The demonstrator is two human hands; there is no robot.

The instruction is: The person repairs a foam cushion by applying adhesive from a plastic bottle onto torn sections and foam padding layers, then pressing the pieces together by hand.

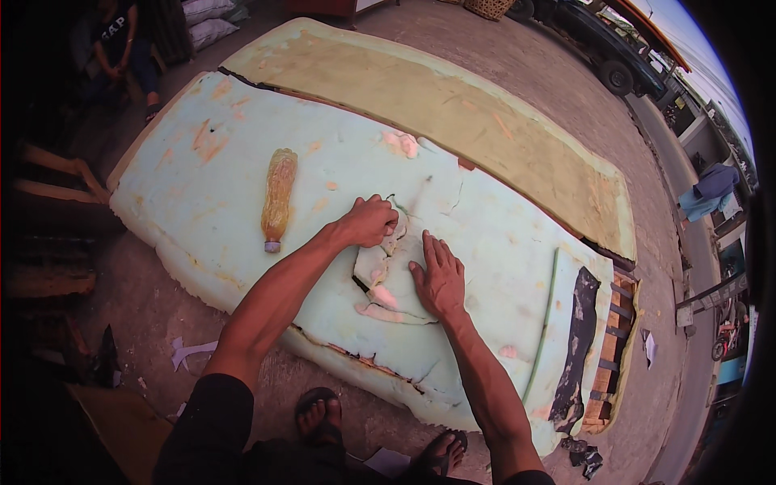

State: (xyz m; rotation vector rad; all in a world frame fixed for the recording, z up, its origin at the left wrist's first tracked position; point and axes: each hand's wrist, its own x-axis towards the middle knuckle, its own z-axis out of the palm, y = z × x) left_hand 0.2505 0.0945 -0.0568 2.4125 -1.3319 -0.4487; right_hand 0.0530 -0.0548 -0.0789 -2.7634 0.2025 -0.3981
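Observation:
A pale mint foam slab (194,186) lies before me with a torn, cracked patch (372,267) of loose pieces and pink bits near its middle. My left hand (368,220) is curled closed at the upper end of this tear, gripping something hidden by the fingers. My right hand (439,275) rests open on the foam just right of the tear, fingers spread. Left of my hands lies a plastic bottle (280,198) of amber stuff, cap toward me.
An olive-yellow foam panel (420,97) adjoins the far side. A foam strip (546,339) with black material and a slatted wooden frame (614,356) are at right. A seated person (117,48) is at upper left, a dark vehicle (582,44) behind, wooden pieces (56,174) at left.

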